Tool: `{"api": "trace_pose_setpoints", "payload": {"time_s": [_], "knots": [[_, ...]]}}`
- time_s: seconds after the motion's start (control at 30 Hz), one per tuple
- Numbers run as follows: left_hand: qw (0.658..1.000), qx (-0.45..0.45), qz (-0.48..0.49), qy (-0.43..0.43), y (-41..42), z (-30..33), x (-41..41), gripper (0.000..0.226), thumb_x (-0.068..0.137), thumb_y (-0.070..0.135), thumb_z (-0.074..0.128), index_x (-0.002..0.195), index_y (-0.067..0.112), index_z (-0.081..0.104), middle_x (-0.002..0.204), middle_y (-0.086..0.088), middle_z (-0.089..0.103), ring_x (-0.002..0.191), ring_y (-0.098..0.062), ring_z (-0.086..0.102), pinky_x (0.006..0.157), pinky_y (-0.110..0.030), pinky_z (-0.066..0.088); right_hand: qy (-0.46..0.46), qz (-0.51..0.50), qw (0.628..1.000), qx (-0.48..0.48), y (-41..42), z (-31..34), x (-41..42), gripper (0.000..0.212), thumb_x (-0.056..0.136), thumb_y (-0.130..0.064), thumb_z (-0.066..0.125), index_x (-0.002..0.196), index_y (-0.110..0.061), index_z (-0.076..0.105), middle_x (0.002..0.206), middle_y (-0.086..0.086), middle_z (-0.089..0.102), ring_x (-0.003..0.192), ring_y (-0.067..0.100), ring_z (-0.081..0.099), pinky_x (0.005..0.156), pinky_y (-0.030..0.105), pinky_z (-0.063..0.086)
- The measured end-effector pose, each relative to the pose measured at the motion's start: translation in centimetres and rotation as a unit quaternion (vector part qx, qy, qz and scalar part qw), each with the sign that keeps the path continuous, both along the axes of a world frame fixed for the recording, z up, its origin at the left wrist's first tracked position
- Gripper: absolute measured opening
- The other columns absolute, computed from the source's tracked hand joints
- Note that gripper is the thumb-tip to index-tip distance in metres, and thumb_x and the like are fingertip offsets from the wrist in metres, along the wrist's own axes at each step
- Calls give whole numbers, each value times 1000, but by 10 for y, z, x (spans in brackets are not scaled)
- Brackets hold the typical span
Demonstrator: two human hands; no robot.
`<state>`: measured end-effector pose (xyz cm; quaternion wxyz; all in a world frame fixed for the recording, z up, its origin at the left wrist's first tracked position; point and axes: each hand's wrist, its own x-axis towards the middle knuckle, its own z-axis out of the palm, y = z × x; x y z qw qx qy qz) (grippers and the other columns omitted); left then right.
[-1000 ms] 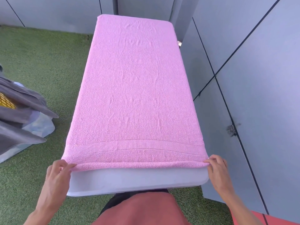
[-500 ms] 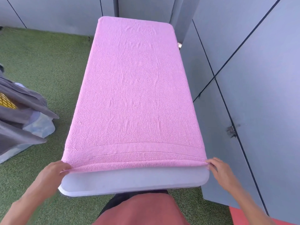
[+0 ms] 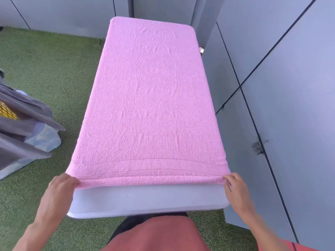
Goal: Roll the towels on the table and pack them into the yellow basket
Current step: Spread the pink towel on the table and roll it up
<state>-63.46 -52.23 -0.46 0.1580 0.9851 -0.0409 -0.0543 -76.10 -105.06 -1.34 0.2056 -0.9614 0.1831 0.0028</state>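
Head view, both hands [image 3: 59,189] [image 3: 235,189] pinching pink towel's [image 3: 150,98] near corners, white table [image 3: 148,200]

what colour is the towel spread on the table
Pink, the towel shows plainly in the head view.

No text for me to read anywhere in this view. I scan the pink towel [image 3: 150,98] spread over the desk [image 3: 148,201]: its woven band near the front edge carries no label, brand or number. The grey wall panels [image 3: 282,91] are blank, with only a dark scuff at one seam. The grey cloth [image 3: 21,113] at my left shows a patch of yellow grid, too small to tell whether anything is printed there.
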Motion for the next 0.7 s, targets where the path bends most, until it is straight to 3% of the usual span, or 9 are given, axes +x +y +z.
{"api": "trace_pose_setpoints", "payload": {"time_s": [0.1, 0.2, 0.3, 0.5, 0.6, 0.7], "knots": [[998, 43, -27, -25, -13, -17, -30, 44, 69, -22, 66, 111, -10, 63, 112, -24, 60, 103, -43, 56, 81, -57, 53, 15, 16, 999, -26, 10, -4, -14, 40, 80, -3, 71, 120, -4, 63, 113, 0, 49, 111, 18, 46, 97, 19, 33], [998, 33, -37, -35, -14, -31, -39, 58, 68, -24, 63, 123, -10, 53, 123, -23, 47, 110, -43, 47, 80, -59, 52, 7, 5, 999, -36, 10, -8, -12, 36, 83, 2, 68, 118, -2, 64, 126, 9, 46, 116, 21, 44, 101, 25, 33], [1000, 14, 8, -23, -18, -25, -27, 44, 77, -15, 64, 118, 0, 59, 119, -18, 47, 107, -38, 45, 63, -55, 55, -22, 9, 998, -64, 7, -12, 0, 29, 80, 9, 66, 109, 2, 68, 118, 11, 54, 109, 22, 47, 99, 27, 36], [999, -26, -26, -7, 4, -15, -10, 30, 84, -6, 63, 110, 6, 69, 104, -11, 65, 90, -33, 60, 68, -44, 50, 1, 54, 996, -73, -17, -11, 0, 30, 81, 15, 63, 106, -1, 68, 98, 3, 64, 97, 14, 44, 88, 24, 36], [995, -79, -13, 59, 20, -8, 3, 20, 88, 5, 64, 104, 16, 66, 100, -1, 68, 88, -23, 63, 73, -39, 49, 82, 82, 993, -15, -34, 1, 7, 25, 91, 6, 55, 109, -6, 68, 99, -6, 58, 97, 17, 50, 84, 22, 34], [985, -126, 0, 115, 17, 2, 25, 17, 85, 11, 70, 88, 25, 61, 87, 7, 68, 82, -18, 66, 74, -34, 50, 136, 38, 982, 123, -41, 20, 28, 25, 90, -3, 61, 98, -27, 66, 95, -5, 66, 92, 17, 63, 79, 17, 43]]}}
